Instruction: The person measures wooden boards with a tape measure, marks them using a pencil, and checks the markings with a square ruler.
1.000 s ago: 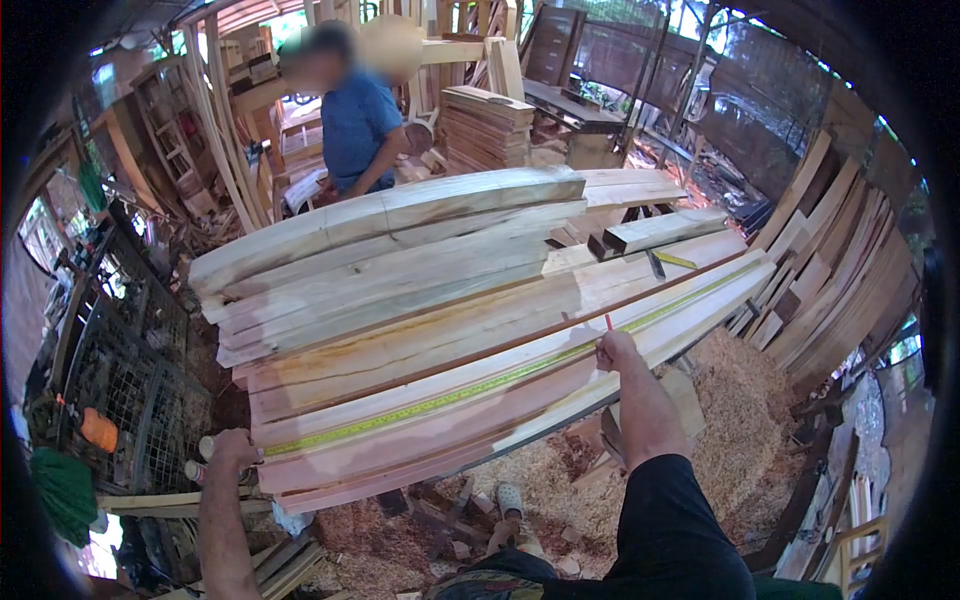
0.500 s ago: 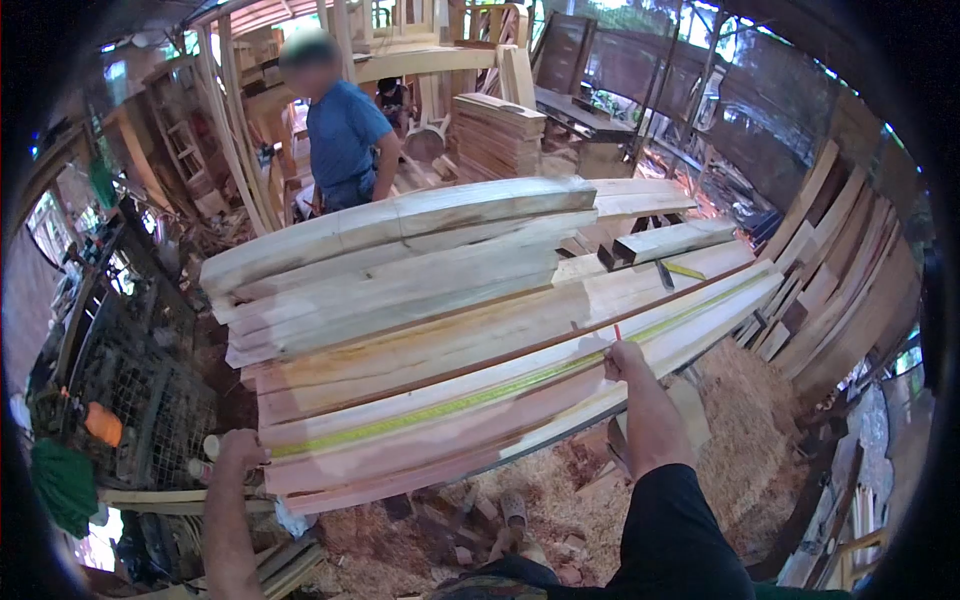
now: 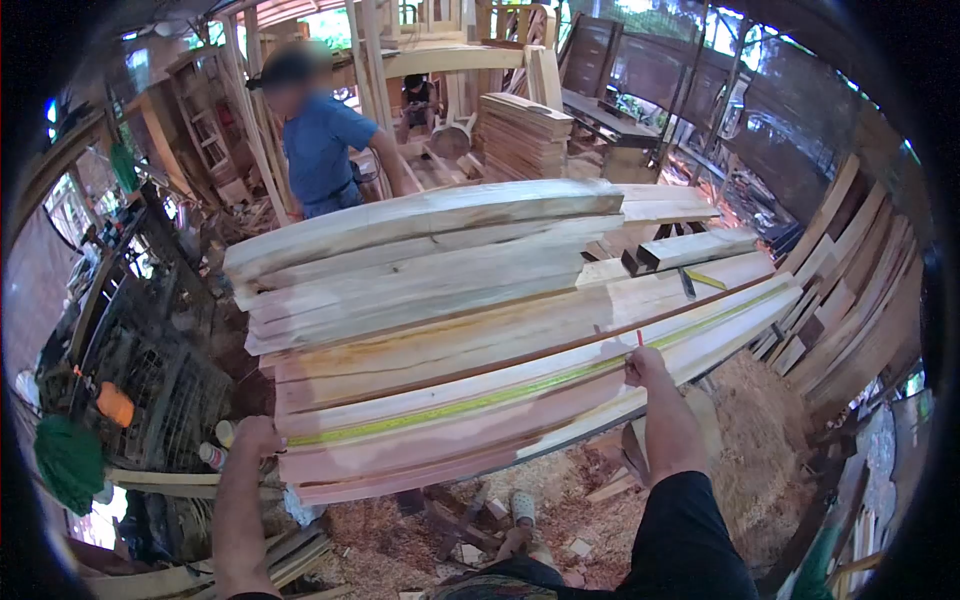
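A yellow tape measure blade (image 3: 430, 413) lies stretched along a long plank (image 3: 450, 438), running from the plank's left end toward its far right end. My left hand (image 3: 262, 437) is closed on the tape's end at the plank's left edge. Above the plank, my right hand (image 3: 648, 367) is closed around a red pencil (image 3: 640, 338), whose shaft sticks up from the fingers. The hand hovers close to the tape; whether it touches the wood I cannot tell. Farther back on the boards rests a try square with a yellow blade (image 3: 708, 281) and dark stock.
Thick curved timbers (image 3: 430, 215) lie behind the plank. A person in a blue shirt (image 3: 325, 140) stands beyond them, with another seated farther back. Stacked boards (image 3: 525, 140) stand behind; planks lean at right (image 3: 860, 270). Sawdust and offcuts cover the floor (image 3: 770, 430).
My view has shifted slightly, so the boards appear farther right. The person in blue has turned and leaned to the left. Both my hands keep their places on the plank.
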`<state>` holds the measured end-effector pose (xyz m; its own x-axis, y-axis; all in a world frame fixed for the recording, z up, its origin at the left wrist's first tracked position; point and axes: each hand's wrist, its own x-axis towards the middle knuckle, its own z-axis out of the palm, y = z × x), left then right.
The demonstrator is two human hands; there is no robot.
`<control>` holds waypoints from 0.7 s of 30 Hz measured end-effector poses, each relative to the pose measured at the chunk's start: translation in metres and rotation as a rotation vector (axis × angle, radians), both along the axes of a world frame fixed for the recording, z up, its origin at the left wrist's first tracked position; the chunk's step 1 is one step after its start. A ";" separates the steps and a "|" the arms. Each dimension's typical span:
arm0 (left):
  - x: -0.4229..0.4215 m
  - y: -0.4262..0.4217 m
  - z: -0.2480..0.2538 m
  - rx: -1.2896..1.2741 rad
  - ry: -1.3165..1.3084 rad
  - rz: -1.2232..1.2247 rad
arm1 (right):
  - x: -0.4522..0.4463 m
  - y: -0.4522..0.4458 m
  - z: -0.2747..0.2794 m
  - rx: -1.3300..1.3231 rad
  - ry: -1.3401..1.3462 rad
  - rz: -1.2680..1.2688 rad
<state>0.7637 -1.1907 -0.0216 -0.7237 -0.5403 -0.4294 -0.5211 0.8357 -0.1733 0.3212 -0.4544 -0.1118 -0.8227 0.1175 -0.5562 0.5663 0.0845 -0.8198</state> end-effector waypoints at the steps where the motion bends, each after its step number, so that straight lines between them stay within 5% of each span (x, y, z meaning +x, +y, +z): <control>1: 0.001 -0.003 -0.003 0.002 0.016 -0.013 | 0.001 0.001 0.004 0.025 -0.008 -0.002; 8: 0.003 -0.005 -0.011 0.022 0.037 0.034 | 0.015 0.007 0.004 -0.021 0.100 0.092; 11: 0.001 -0.012 -0.025 -0.017 0.031 0.026 | 0.030 0.018 0.048 0.156 0.116 0.146; 13: 0.002 -0.017 -0.032 -0.045 0.033 -0.017 | 0.036 0.028 0.092 0.170 0.167 0.277; 17: -0.002 -0.005 -0.017 -0.052 -0.034 0.009 | 0.100 0.010 0.264 -0.231 0.319 0.599; 21: -0.005 0.005 -0.002 -0.021 -0.055 0.023 | 0.130 0.030 0.370 -0.307 0.463 0.685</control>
<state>0.7584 -1.1857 -0.0241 -0.6869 -0.5654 -0.4566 -0.5292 0.8198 -0.2190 0.4508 -0.4248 0.2583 -0.8082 -0.5841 -0.0751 0.0769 0.0219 -0.9968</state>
